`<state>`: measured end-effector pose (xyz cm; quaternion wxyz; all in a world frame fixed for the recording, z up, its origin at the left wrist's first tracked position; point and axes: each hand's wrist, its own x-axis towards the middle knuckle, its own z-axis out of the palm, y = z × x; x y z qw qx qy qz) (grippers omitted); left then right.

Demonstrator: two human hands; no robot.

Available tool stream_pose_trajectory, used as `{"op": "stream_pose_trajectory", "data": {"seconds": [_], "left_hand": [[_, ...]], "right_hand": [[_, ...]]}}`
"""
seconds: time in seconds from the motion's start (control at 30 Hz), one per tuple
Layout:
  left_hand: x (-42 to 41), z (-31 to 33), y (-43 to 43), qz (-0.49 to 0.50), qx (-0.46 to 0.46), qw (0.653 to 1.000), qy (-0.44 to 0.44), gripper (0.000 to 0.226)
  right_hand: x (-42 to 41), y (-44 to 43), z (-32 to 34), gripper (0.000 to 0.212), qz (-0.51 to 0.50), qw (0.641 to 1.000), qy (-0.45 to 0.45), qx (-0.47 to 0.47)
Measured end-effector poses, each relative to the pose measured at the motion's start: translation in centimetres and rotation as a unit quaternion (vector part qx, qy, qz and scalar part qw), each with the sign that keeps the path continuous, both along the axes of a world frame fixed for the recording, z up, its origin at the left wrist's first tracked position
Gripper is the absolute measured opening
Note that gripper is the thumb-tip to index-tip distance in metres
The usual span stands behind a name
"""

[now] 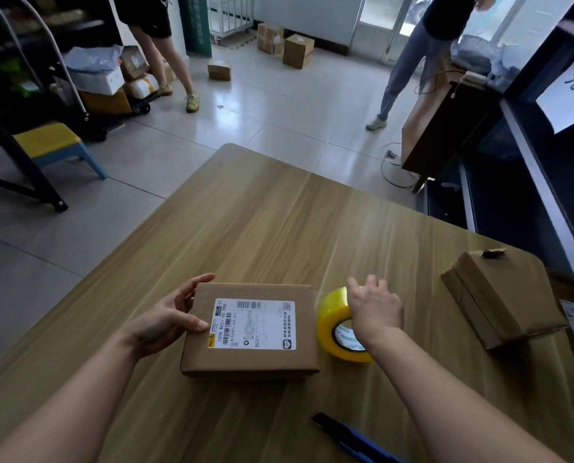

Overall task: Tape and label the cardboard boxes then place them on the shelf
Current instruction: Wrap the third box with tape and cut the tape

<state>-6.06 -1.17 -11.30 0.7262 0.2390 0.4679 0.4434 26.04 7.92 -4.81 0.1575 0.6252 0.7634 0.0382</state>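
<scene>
Table (262, 228): labelled box (245, 362), tape roll (329, 325), plain box (504, 295)

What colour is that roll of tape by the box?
Translucent yellow, with a white printed core; the tape roll shows in the head view.
</scene>
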Motion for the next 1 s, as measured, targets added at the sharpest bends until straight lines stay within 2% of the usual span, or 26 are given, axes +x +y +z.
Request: {"op": "stream_pose_trajectory", "data": {"seconds": [0.1, 0.17, 0.2, 0.23, 0.27, 0.3, 0.33, 0.37, 0.43, 0.53, 0.7, 0.77, 0.83, 0.9, 1.0], "left_hand": [[0.0, 1.2, 0.0, -0.015, 0.0, 0.999, 0.032, 0.12], [0.4, 2.5, 0.2, -0.037, -0.002, 0.995, 0.093, 0.12], [1.2, 3.4, 0.4, -0.051, -0.012, 0.986, 0.156, 0.116], [2.1, 4.2, 0.8, -0.07, -0.017, 0.963, 0.258, 0.112], [3.4, 4.9, 1.1, -0.098, -0.009, 0.91, 0.404, 0.109], [5.1, 5.2, 1.3, -0.131, 0.023, 0.822, 0.553, 0.104], [7.1, 5.3, 1.5, -0.157, 0.076, 0.734, 0.656, 0.094], [9.1, 5.2, 1.6, -0.18, 0.124, 0.677, 0.703, 0.083], [12.4, 4.3, 1.5, -0.237, 0.16, 0.63, 0.722, 0.075], [13.5, 2.9, 1.2, -0.292, 0.164, 0.58, 0.742, 0.098], [14.2, 4.3, 2.0, -0.327, 0.132, 0.571, 0.742, 0.123], [15.5, 4.7, 2.5, -0.35, 0.174, 0.564, 0.727, 0.135], [16.6, 4.9, 2.9, -0.389, 0.221, 0.531, 0.72, 0.145], [16.9, 4.9, 3.9, -0.417, 0.225, 0.5, 0.725, 0.148], [16.8, 5.1, 5.1, -0.431, 0.216, 0.489, 0.727, 0.146]], "right_hand": [[0.0, 0.0, 0.0, 0.039, 0.001, 1.0, -0.005, -0.001], [-0.1, -0.2, 0.1, 0.038, 0.001, 1.0, -0.005, -0.004], [-0.2, -0.2, 0.2, 0.038, 0.0, 1.0, -0.005, -0.005], [-0.3, -0.2, 0.2, 0.037, 0.001, 1.0, -0.004, -0.007], [-0.3, -0.2, 0.2, 0.037, 0.003, 1.0, -0.004, -0.008], [-0.3, -0.2, 0.2, 0.037, 0.004, 1.0, -0.005, -0.009], [-0.3, -0.3, 0.3, 0.037, 0.005, 1.0, -0.006, -0.01], [-0.3, -0.3, 0.3, 0.037, 0.005, 1.0, -0.006, -0.011], [-0.2, -0.3, 0.3, 0.039, 0.005, 1.0, -0.006, -0.014], [0.0, -0.4, 0.3, 0.039, 0.007, 1.0, -0.001, -0.015], [0.3, -0.4, 0.2, 0.036, 0.012, 1.0, 0.016, -0.009], [0.6, -0.4, 0.2, 0.038, 0.013, 1.0, 0.026, -0.008], [0.9, -0.3, 0.1, 0.041, 0.014, 0.999, 0.039, -0.002], [1.4, -0.2, 0.0, 0.043, 0.017, 0.998, 0.055, 0.006], [2.1, -0.3, 0.0, 0.043, 0.023, 0.996, 0.079, 0.017]]}}
